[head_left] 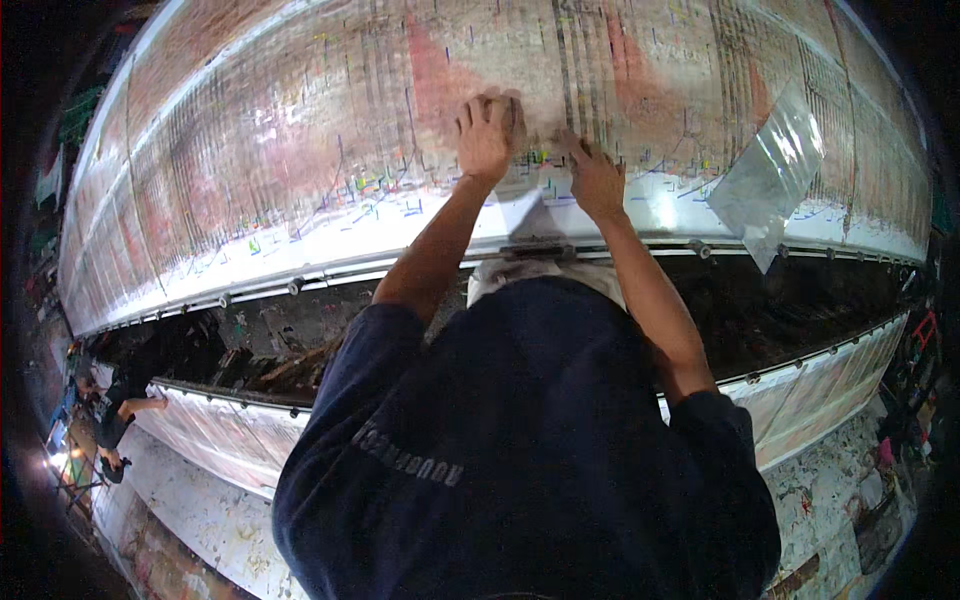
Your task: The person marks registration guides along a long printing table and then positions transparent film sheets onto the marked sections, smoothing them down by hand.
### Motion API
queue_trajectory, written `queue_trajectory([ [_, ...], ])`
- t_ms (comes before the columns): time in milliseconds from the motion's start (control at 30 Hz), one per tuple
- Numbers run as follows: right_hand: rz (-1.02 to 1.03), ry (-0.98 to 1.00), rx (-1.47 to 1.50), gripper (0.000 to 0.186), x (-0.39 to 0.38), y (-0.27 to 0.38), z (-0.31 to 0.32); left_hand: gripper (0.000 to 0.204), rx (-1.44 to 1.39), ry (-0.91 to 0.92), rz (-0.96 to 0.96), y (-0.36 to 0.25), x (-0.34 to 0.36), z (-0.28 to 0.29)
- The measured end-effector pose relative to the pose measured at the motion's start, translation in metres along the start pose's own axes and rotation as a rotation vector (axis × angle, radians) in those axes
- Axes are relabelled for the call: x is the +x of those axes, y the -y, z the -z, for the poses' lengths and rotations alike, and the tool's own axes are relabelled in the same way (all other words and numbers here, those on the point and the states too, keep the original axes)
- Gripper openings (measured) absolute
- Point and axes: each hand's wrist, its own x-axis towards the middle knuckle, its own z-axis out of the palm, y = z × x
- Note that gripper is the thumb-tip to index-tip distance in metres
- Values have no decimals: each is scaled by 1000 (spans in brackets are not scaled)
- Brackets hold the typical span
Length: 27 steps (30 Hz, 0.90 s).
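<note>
A long table (pixel 330 215) with a stained, colour-marked top and a white near edge stretches in front of me. My left hand (pixel 485 132) rests on its top with the fingers spread. A dark patch lies beside its fingertips; I cannot make out whether it is an object or shadow. My right hand (pixel 597 182) is a little nearer, its foremost finger stretched toward the left and blurred at the tip. Nothing shows in its grip. Between the hands, the surface looks greyish. A clear plastic sheet (pixel 770 170) lies to the right, overhanging the rail.
A metal rail (pixel 390 272) with round knobs runs along the near edge. Behind me stands a second similar table (pixel 225 432), across a dark gap. Another person (pixel 115 425) is at the far left. Cluttered items (pixel 915 400) line the right side.
</note>
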Motion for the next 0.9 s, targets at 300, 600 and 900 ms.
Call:
queue_trajectory([
  [300,-54,239,95,63,11,0,16,64,119,-25,-28,-13,35,-15],
  [600,-211,-353,371,33,-34,-164,33,67,132,-1,-12,-14,37,-24],
  [900,-1190,-286,1066,47,-195,-446,33,71,-72,-118,231,-234,14,-111],
])
